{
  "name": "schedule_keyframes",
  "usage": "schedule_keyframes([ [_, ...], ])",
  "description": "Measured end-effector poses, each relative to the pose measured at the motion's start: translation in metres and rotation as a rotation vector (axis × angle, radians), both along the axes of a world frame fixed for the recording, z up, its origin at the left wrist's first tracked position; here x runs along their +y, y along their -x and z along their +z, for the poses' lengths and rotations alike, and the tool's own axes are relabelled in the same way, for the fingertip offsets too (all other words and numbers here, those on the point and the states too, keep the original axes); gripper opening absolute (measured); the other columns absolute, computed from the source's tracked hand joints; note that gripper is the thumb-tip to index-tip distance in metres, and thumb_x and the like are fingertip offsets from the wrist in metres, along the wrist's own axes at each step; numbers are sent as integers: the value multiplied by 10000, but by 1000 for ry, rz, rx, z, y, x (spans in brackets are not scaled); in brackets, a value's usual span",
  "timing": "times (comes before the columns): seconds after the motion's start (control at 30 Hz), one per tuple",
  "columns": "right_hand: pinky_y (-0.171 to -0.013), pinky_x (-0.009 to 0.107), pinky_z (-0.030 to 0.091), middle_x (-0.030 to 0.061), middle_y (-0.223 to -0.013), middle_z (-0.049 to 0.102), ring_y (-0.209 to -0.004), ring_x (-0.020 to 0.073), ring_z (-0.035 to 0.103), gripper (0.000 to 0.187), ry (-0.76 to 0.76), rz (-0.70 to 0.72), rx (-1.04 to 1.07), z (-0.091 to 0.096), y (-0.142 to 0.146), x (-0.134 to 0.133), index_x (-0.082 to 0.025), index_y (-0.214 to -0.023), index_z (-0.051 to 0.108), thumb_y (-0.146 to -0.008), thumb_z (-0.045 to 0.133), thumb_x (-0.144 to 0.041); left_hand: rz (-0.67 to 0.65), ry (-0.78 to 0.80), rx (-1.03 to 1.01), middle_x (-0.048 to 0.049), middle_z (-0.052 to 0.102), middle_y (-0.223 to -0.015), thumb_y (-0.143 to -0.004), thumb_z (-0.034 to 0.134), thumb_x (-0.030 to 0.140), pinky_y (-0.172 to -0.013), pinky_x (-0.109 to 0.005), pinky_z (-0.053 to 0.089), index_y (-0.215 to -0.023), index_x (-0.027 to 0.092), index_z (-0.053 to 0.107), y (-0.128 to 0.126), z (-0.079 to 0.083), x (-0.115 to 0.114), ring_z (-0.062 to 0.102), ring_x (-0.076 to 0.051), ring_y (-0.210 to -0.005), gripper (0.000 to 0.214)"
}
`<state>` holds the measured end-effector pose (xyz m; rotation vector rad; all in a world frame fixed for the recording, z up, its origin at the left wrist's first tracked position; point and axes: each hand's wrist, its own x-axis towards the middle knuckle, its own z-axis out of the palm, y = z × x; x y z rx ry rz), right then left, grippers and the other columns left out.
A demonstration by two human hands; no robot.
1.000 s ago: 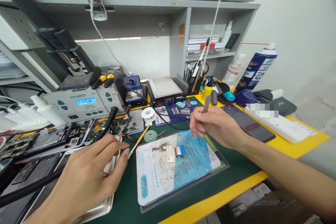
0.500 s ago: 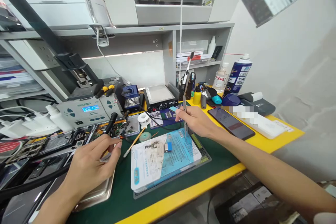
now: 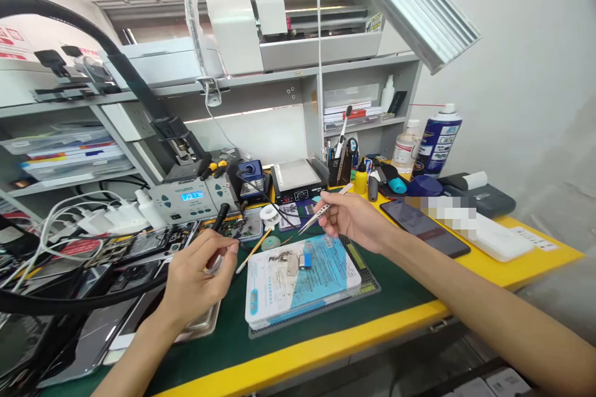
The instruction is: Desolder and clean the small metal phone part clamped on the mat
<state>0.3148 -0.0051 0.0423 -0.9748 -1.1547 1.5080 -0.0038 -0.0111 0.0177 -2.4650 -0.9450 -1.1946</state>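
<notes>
My right hand (image 3: 351, 217) is closed around a pair of silver tweezers (image 3: 321, 214), which slants with its tips down to the left. A small light-blue piece (image 3: 317, 199) shows by its fingertips; whether it is held is unclear. Below lies a blue-and-white box (image 3: 279, 298) on a dark perforated mat, bearing a small metal part with a blue piece (image 3: 305, 260). My left hand (image 3: 198, 276) hovers to the left, thumb and forefinger pressed together. A black hose (image 3: 93, 304) runs toward that hand and a black handle (image 3: 221, 217) shows beyond it; any grip is hidden.
A grey station with a lit display (image 3: 192, 196) stands behind my left hand. A brush (image 3: 254, 251) and a white spool (image 3: 269, 214) lie near the box. To the right are a phone (image 3: 426, 229) and a spray can (image 3: 437, 142). Dismantled phones crowd the left.
The tweezers have swung from upright over the box to a slant, tips lifted away to the left. The camera has tilted up. My left hand keeps much the same pose.
</notes>
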Motion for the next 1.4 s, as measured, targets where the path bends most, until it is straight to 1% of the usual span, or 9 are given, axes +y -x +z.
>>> schedule_keyframes([
  [0.2,-495,243,475,15,-645,705,-492,113,600,331,44,8,85,2,0,-2,-143,-831,734,-1005,712,-424,-79,63,10,27,637,-819,-1049,632,274,-609,-206,521,-973,147,664,-20,6,-16,588,-80,-673,152],
  [0.33,-485,241,462,46,-694,740,-526,129,621,261,17,-35,108,1,-1,-1,-157,-851,758,-935,773,-404,-92,90,36,15,655,-844,-1048,640,321,-645,-227,547,-976,151,674,-23,10,-13,609,-91,-706,187],
  [0.47,-498,237,463,50,-772,759,-582,135,645,216,-31,-93,104,1,0,0,-162,-946,773,-920,799,-375,-31,159,60,24,640,-804,-1052,639,374,-638,-230,547,-965,148,675,-15,19,-3,598,-87,-675,244],
  [0.67,-491,236,448,39,-744,727,-578,130,630,272,-60,-140,68,0,3,0,-155,-920,759,-896,834,-415,45,274,68,37,612,-760,-1051,639,414,-614,-227,531,-963,145,674,1,28,-1,573,-83,-638,286],
  [0.87,-471,225,424,11,-670,674,-546,114,603,368,-66,-141,2,-3,5,0,-163,-784,699,-755,938,-441,67,325,76,27,630,-795,-1053,634,412,-626,-232,538,-993,146,680,12,24,-8,586,-87,-660,277],
  [0.97,-474,233,440,8,-650,665,-529,114,599,373,-71,-120,-40,-2,5,-2,-156,-789,709,-724,943,-440,63,327,70,26,636,-797,-1050,640,416,-618,-228,537,-995,145,681,16,18,-8,587,-85,-655,280],
  [1.17,-504,286,497,92,-776,763,-557,154,661,482,-139,-62,-168,-4,8,-3,-125,-958,764,-772,876,-555,41,286,39,35,623,-769,-1051,638,424,-586,-213,518,-981,145,678,19,11,0,557,-73,-615,290],
  [1.3,-528,301,492,118,-867,796,-644,193,716,493,-292,-21,-313,-8,12,-6,-152,-1037,748,-904,756,-626,20,247,35,34,627,-776,-1046,649,413,-602,-218,535,-980,143,676,14,14,16,572,-76,-629,279],
  [1.4,-610,319,516,106,-929,800,-769,216,749,418,-428,20,-438,-11,12,-11,-176,-1074,750,-1010,652,-577,-11,203,48,31,636,-787,-1039,663,411,-618,-225,550,-974,141,675,8,14,31,590,-81,-647,277],
])
